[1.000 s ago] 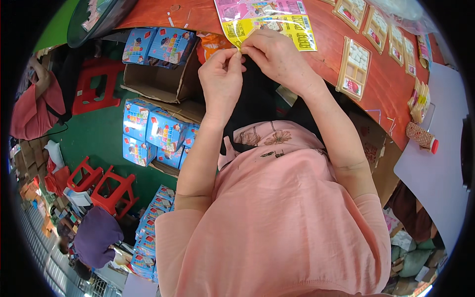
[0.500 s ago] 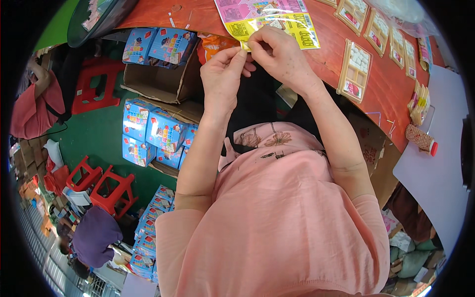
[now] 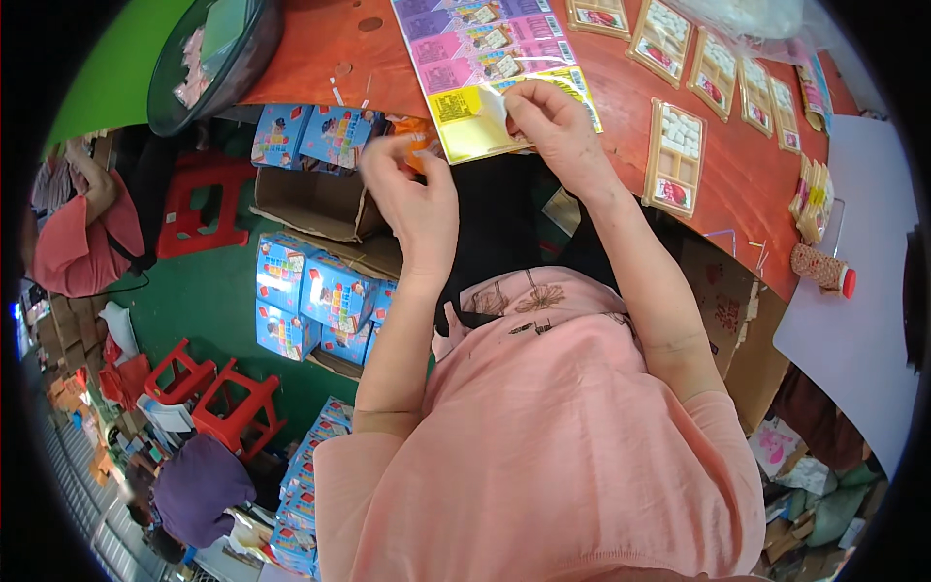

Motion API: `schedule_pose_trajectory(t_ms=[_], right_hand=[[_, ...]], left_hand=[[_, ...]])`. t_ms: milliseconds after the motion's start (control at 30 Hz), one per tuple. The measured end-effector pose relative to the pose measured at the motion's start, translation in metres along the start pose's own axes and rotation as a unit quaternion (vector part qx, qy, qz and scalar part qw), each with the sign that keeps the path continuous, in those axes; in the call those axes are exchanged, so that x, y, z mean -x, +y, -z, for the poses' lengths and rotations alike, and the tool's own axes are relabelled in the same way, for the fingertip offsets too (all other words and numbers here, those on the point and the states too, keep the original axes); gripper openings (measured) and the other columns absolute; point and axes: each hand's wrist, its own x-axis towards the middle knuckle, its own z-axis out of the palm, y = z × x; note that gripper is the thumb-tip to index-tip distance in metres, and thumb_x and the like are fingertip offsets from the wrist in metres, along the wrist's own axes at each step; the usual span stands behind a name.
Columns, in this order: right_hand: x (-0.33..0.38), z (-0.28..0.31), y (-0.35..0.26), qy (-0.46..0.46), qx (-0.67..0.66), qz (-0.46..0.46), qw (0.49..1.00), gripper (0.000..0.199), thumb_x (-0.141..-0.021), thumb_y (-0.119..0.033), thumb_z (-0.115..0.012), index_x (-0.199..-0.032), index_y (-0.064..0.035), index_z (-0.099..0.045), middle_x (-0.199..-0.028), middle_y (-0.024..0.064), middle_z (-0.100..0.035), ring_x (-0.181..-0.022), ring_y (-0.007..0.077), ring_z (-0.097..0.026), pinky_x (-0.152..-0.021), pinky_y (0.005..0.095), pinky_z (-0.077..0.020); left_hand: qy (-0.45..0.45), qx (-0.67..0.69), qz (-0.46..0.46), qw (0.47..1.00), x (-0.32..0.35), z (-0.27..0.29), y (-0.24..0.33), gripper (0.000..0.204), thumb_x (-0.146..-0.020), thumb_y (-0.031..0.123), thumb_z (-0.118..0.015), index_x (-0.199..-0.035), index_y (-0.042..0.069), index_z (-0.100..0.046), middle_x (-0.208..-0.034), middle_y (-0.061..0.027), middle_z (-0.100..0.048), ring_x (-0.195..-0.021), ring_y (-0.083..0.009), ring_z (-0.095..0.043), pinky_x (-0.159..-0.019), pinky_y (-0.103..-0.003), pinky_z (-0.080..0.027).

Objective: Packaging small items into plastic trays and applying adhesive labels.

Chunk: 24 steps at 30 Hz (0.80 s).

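A sheet of stickers [image 3: 448,50] in purple, pink and yellow lies over the near edge of the red table. My right hand [image 3: 561,136] pinches a yellow sticker [image 3: 493,109] at the sheet's near end. The sticker is partly lifted and its pale back shows; a bare yellow strip lies beside it. My left hand [image 3: 419,199] is off to the left of the sheet, fingers apart and slightly blurred, with nothing in it. To the right of my right hand lies a shallow tray [image 3: 659,173] with white pieces and a red printed card.
More such trays [image 3: 661,39] line the far right of the table [image 3: 330,44]. A dark basin [image 3: 165,102] stands at the far left. Blue printed boxes [image 3: 335,291] and an opened carton [image 3: 310,202] are at my left, with red stools [image 3: 238,407] and other people beyond.
My left hand has parted from my right and moved left and down. My right hand now has the sticker lifted at the sheet. The view has shifted, showing more of the sheet.
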Motion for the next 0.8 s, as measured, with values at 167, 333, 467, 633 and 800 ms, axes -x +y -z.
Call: schedule_pose_trajectory(t_ms=[167, 333, 467, 633, 800], right_hand=[[-0.002, -0.002, 0.010, 0.010, -0.014, 0.039, 0.999, 0.020, -0.099, -0.023, -0.060, -0.101, -0.0032, -0.064, -0.086, -0.0027, -0.061, -0.081, 0.0045, -0.056, -0.073, 0.0217, -0.0463], [-0.004, 0.023, -0.004, 0.089, -0.172, 0.083, 0.978, 0.023, -0.098, -0.019, -0.059, -0.110, 0.0003, -0.065, -0.098, 0.0031, -0.066, -0.087, 0.0106, -0.061, -0.080, 0.0263, -0.0488], [0.008, 0.093, -0.042, 0.139, -0.177, 0.246, 0.943, 0.024, -0.098, -0.019, -0.058, -0.112, -0.0002, -0.064, -0.107, 0.0073, -0.067, -0.101, 0.0177, -0.061, -0.094, 0.0385, -0.0466], [0.075, 0.116, -0.099, 0.221, -0.219, 0.345, 0.885, 0.016, -0.095, -0.010, -0.059, -0.109, -0.0027, -0.063, -0.110, 0.0089, -0.066, -0.102, 0.0220, -0.062, -0.092, 0.0415, -0.0490], [0.110, 0.080, -0.105, 0.262, 0.350, 0.460, 0.773, 0.015, -0.084, -0.002, -0.069, -0.098, -0.0059, -0.064, -0.103, 0.0097, -0.065, -0.091, 0.0287, -0.061, -0.081, 0.0392, -0.0504]], left_hand=[[-0.075, 0.011, -0.229, 0.970, -0.026, -0.024, 0.043, 0.029, -0.093, -0.002, -0.049, -0.122, -0.002, -0.049, -0.131, -0.0227, -0.051, -0.126, -0.0369, -0.049, -0.105, -0.046, -0.038], [-0.145, -0.286, -0.296, 0.900, -0.042, -0.053, 0.016, 0.038, -0.096, 0.013, -0.055, -0.131, -0.002, -0.051, -0.147, -0.0214, -0.044, -0.140, -0.0412, -0.037, -0.118, -0.052, -0.026], [-0.146, -0.286, -0.297, 0.899, -0.062, -0.056, 0.009, 0.036, -0.097, 0.015, -0.053, -0.128, -0.002, -0.054, -0.146, -0.0222, -0.045, -0.139, -0.0421, -0.037, -0.117, -0.052, -0.027], [-0.129, -0.292, -0.319, 0.892, -0.052, -0.054, 0.032, 0.032, -0.092, 0.009, -0.061, -0.121, -0.004, -0.058, -0.137, -0.0228, -0.051, -0.130, -0.0433, -0.046, -0.112, -0.051, -0.034], [-0.282, 0.352, -0.108, 0.886, 0.041, -0.051, 0.136, 0.048, -0.087, 0.008, -0.075, -0.130, -0.004, -0.057, -0.126, -0.0138, -0.062, -0.115, -0.0225, -0.060, -0.101, -0.035, -0.046]])
